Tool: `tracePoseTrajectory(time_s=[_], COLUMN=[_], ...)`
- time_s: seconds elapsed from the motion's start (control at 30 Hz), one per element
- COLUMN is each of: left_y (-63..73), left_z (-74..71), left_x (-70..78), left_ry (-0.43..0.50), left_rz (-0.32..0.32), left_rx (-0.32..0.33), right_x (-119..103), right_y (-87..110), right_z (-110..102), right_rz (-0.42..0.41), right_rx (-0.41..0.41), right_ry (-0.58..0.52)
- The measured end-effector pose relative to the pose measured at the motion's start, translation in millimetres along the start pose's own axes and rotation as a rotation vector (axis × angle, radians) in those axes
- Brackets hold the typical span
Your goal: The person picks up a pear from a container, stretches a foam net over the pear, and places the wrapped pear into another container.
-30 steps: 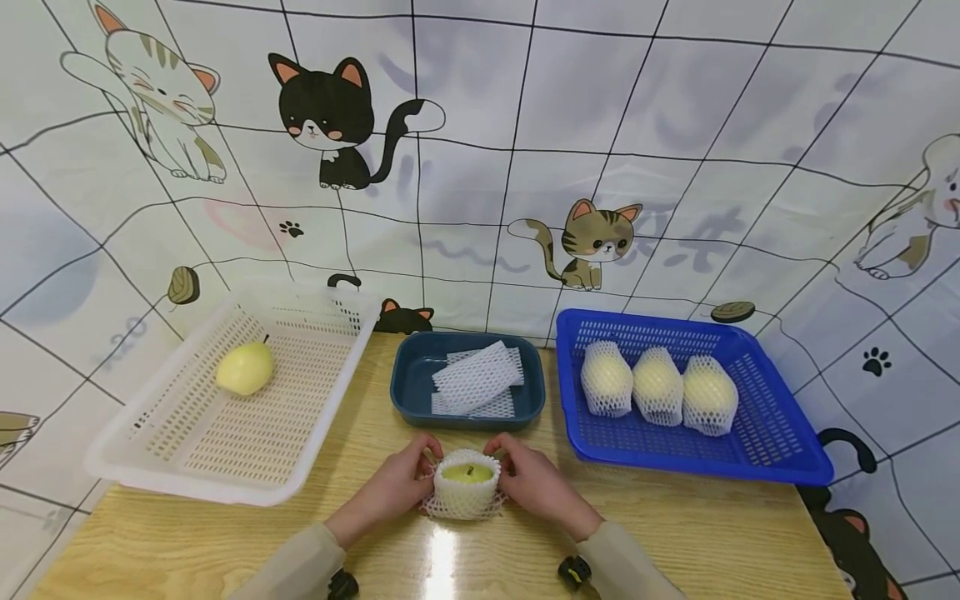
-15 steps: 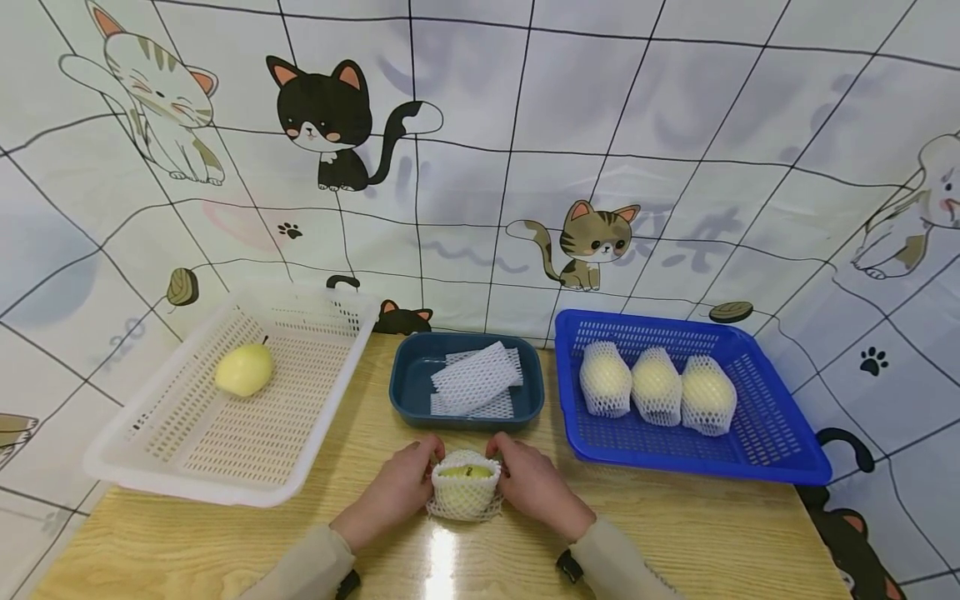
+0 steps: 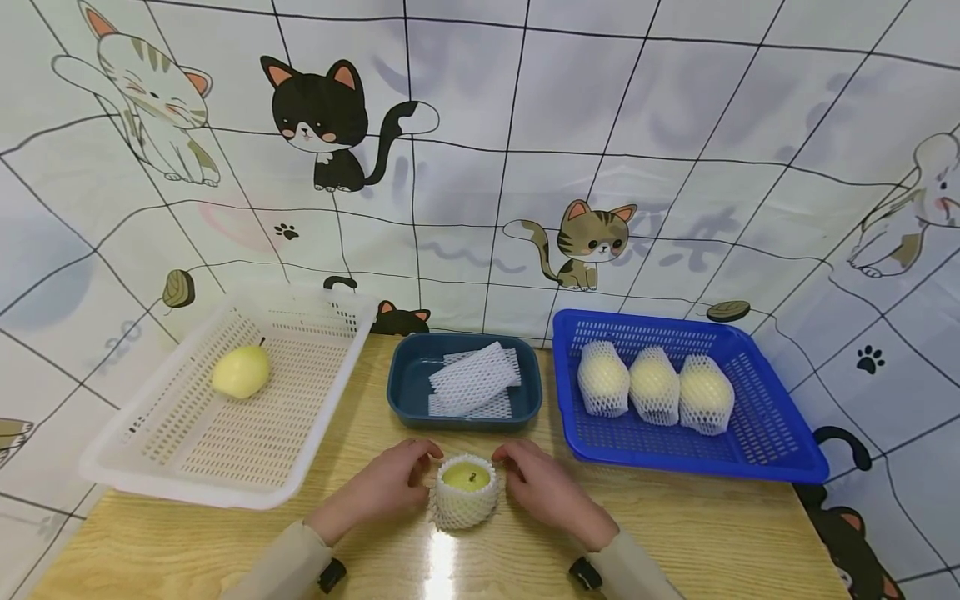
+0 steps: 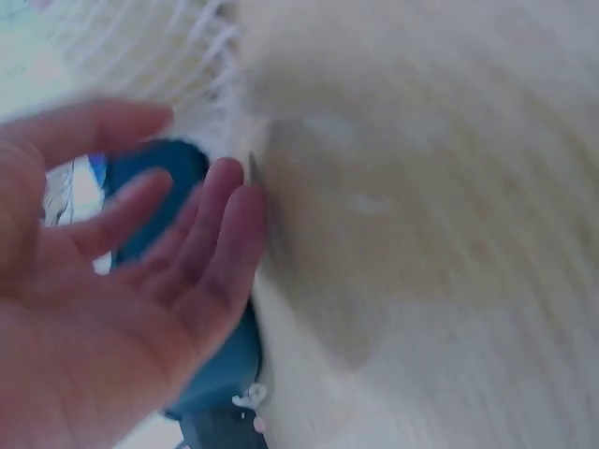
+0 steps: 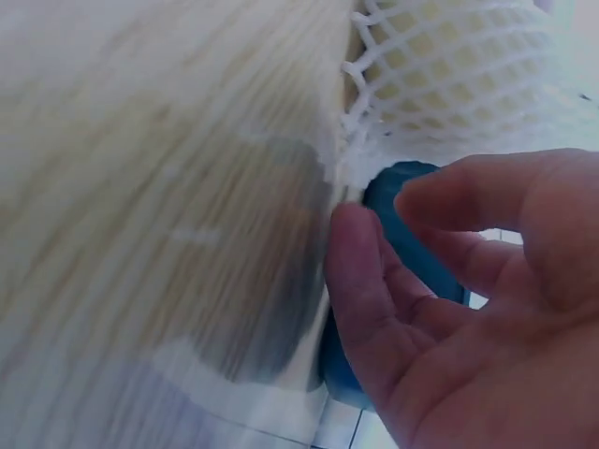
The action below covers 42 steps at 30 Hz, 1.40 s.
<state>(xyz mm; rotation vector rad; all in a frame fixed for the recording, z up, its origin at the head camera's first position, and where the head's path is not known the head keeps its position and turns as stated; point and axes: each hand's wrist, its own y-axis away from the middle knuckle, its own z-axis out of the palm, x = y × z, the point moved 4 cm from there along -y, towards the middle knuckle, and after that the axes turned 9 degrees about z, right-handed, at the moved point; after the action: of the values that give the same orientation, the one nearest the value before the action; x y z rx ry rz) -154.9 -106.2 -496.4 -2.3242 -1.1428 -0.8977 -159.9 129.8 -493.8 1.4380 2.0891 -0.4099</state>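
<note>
A yellow-green pear (image 3: 461, 476) stands upright on the table in a white foam net sleeve (image 3: 463, 508), its stem and top showing through the sleeve's open end. To its left is my left hand (image 3: 386, 483), fingers loosely bent and holding nothing. My right hand (image 3: 546, 487) mirrors it on the other side. In the left wrist view, a gap lies between the thumb and fingers of the left hand (image 4: 140, 253), just below the net. The right wrist view has the right hand (image 5: 468, 281) likewise relaxed beside the netted pear (image 5: 459, 65).
A white basket (image 3: 296, 467) at left holds one bare pear (image 3: 242, 372). Behind the hands, a dark teal tray (image 3: 408, 408) contains several flat foam net sleeves (image 3: 474, 379). The blue basket (image 3: 780, 437) at right has three netted pears (image 3: 654, 385). A cat-print sheet (image 3: 465, 167) backs the wooden table (image 3: 675, 533).
Both hands have let go of the net sleeve and drawn slightly outward. The sleeve's rim now stands rounder about the pear, and its lower edge has pulled in closer.
</note>
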Motion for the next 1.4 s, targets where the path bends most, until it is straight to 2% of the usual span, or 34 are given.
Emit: tracePoseTrajectory(time_s=[0.07,0.17,0.23,0.3,0.47,0.63,0.87,1.1,1.23,1.3,1.4], left_y=[0.7,1.8,1.8,0.6,-3.1,-5.0,-6.7,-9.2,-8.7,-7.7,-6.1], left_z=[-1.0,0.8,3.6,7.3,16.5,22.7,27.3,29.1,27.7,25.8,23.2], left_x=[-0.3,3.3,6.7,9.8,13.8,12.2,11.3,12.1,9.3,7.1,4.8], left_ry=[0.092,0.24,0.31,0.34,0.312,0.289,0.244,0.216,0.23,0.248,0.348], left_rz=[0.029,0.053,0.067,0.079,0.103,0.122,0.135,0.098,0.049,0.017,-0.02], left_rx=[-0.033,-0.064,-0.067,-0.062,-0.049,-0.039,-0.038,-0.056,-0.034,-0.011,0.023], right_x=[1,1,-1,-3,-6,-5,-5,-4,-4,-4,-6], right_y=[2.3,4.6,5.9,6.3,6.1,4.7,2.6,2.1,1.7,1.9,3.1], right_z=[-3,-5,-5,-4,2,10,15,16,15,12,7], right_rz=[-0.012,-0.033,-0.052,-0.066,-0.09,-0.107,-0.09,-0.077,-0.058,-0.032,0.006], right_rx=[-0.01,-0.066,-0.123,-0.179,-0.259,-0.248,-0.253,-0.267,-0.26,-0.259,-0.263], right_ry=[-0.047,-0.195,-0.293,-0.359,-0.341,-0.259,-0.206,-0.184,-0.185,-0.218,-0.341])
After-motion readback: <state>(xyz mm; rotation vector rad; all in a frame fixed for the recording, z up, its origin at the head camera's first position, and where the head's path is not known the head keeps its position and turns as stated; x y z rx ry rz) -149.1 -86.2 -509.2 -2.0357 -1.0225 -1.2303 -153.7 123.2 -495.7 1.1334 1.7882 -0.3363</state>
